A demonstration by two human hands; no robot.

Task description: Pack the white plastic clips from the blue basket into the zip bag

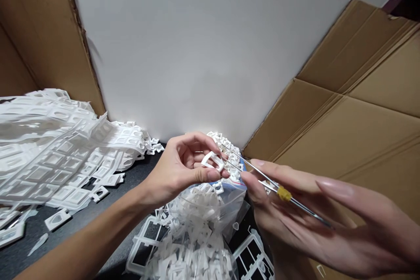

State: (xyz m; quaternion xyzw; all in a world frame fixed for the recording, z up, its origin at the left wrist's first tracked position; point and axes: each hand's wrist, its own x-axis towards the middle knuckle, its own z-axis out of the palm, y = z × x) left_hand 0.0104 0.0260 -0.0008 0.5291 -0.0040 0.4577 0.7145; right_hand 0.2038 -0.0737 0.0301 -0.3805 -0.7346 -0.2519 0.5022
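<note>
cardboard (357, 109) walls right, plastic heap (55, 153) left; middle seems open.

The stack of white plastic sheets (49, 148) at nine o'clock is blurred and runs out past the left edge. The right hand (315, 218) at four o'clock is cut by the right and bottom edges. Its fingers hide the middle of the tweezers (262, 179). The clear bag (203, 227) at six o'clock runs below the bottom edge. The left forearm leaves the picture at seven o'clock.
</note>
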